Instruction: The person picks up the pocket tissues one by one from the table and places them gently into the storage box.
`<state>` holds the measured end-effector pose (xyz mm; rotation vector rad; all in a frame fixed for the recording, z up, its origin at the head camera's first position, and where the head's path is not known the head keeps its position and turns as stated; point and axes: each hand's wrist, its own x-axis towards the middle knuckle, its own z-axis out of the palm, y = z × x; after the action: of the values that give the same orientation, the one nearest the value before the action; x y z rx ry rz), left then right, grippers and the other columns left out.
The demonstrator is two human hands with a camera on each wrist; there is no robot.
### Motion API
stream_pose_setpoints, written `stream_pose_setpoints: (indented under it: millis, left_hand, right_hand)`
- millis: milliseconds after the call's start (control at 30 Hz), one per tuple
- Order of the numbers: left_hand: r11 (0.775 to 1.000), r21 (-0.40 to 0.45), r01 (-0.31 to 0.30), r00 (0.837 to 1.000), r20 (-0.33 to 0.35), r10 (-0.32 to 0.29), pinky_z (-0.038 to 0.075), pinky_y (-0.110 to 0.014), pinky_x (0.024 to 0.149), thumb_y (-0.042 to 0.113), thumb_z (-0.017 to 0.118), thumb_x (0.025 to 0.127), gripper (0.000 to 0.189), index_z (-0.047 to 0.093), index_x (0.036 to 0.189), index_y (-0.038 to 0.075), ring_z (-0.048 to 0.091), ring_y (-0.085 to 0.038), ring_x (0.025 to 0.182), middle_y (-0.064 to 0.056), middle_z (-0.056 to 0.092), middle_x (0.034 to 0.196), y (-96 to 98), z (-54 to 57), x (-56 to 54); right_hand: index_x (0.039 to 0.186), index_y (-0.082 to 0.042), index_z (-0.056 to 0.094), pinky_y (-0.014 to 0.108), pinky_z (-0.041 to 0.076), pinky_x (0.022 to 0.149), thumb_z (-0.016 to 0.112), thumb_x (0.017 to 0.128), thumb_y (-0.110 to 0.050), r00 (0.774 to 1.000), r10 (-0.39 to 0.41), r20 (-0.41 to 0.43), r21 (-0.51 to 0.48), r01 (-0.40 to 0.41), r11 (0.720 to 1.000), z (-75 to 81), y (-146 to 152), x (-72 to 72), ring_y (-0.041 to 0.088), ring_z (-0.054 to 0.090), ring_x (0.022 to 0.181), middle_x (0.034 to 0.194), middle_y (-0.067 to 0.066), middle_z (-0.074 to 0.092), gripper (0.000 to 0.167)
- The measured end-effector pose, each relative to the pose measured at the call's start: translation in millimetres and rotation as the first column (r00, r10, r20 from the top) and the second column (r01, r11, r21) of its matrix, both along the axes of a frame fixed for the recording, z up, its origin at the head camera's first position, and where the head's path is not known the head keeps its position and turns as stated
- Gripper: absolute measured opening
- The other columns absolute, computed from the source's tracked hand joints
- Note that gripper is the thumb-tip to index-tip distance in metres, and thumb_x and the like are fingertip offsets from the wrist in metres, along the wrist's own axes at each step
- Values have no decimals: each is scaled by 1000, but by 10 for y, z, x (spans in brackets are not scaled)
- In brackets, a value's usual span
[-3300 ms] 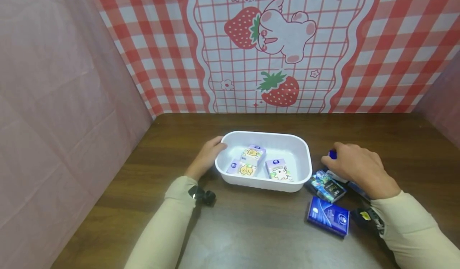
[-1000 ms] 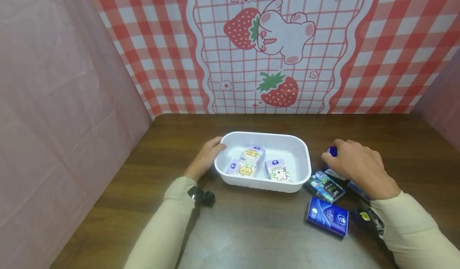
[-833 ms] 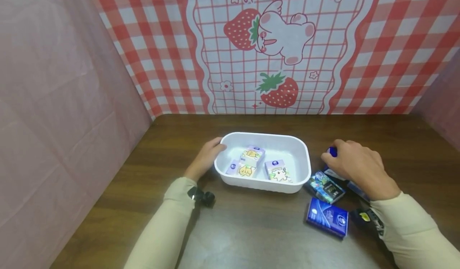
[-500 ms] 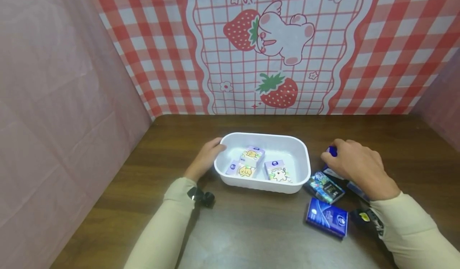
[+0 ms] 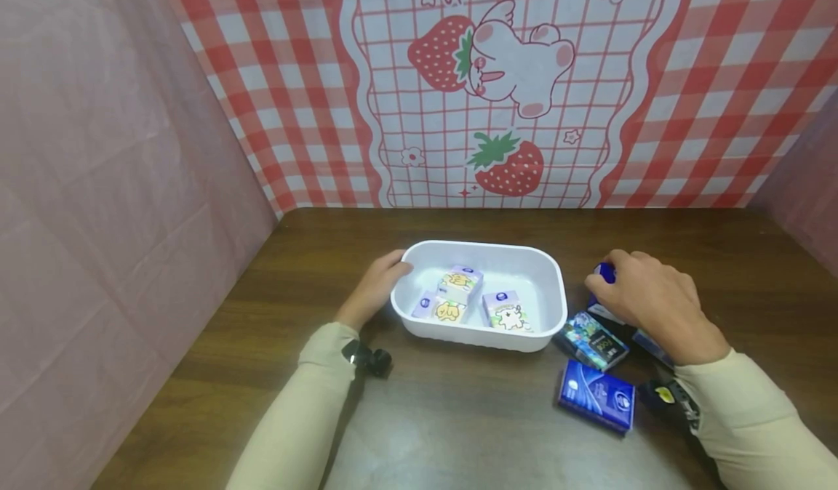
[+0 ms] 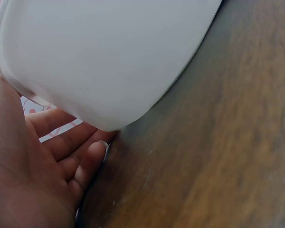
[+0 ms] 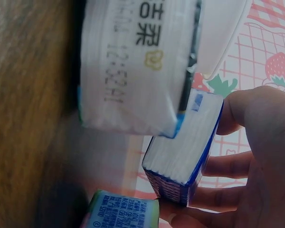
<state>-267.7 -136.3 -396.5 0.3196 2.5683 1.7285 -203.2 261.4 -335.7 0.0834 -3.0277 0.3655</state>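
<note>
My left hand (image 5: pixel 374 286) grips the left end of a white plastic basin (image 5: pixel 484 339), its thumb over the rim. In the left wrist view, the fingers (image 6: pixel 69 142) lie behind and below the basin's outer wall (image 6: pixel 109 57). To the basin's right, my right hand (image 5: pixel 651 301) holds a blue tissue pack (image 5: pixel 604 273) between thumb and fingers. The right wrist view shows that pack's white end (image 7: pixel 180 147) tilted against the fingers; the palm hides part of it. Three lilac tissue packs (image 5: pixel 507 314) with cartoon animals lie in the basin.
A dark floral tissue pack (image 5: pixel 594 342) lies against the basin's right corner, with a blue pack (image 5: pixel 597 397) in front of it. Another pack (image 5: pixel 652 346) is partly hidden under my right wrist. A checked cloth (image 5: pixel 301 97) hangs behind the wooden table (image 5: pixel 458 417).
My right hand has shifted slightly upward with the blue tissue pack, and more of the pack shows. My left hand and the basin have stayed in place.
</note>
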Motion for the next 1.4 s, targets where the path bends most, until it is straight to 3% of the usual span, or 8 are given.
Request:
stream_pose_setpoints:
  millis: [1000,1400]
  left_hand:
    - [1000,-3,-13,1000,19,13,53,-40,93,24,51,102,40,59,137,7,64,-24,105,-11,66,120,13,26,19]
    - [1000,-4,-6,1000,15,6,54,-40,91,24,51,102,40,58,137,6,65,-24,103,-12,66,120,8,24,18]
  right_hand:
    - [132,4,51,65,52,65,63,90,-47,996,-4,-93,-31,1,1000,59,-69,28,45,57,88,116,32,55,67]
    - [135,4,50,68,51,69,64,91,-45,994,-9,-112,-40,5,999,85,-112,54,49,56,94,121,33,53,67]
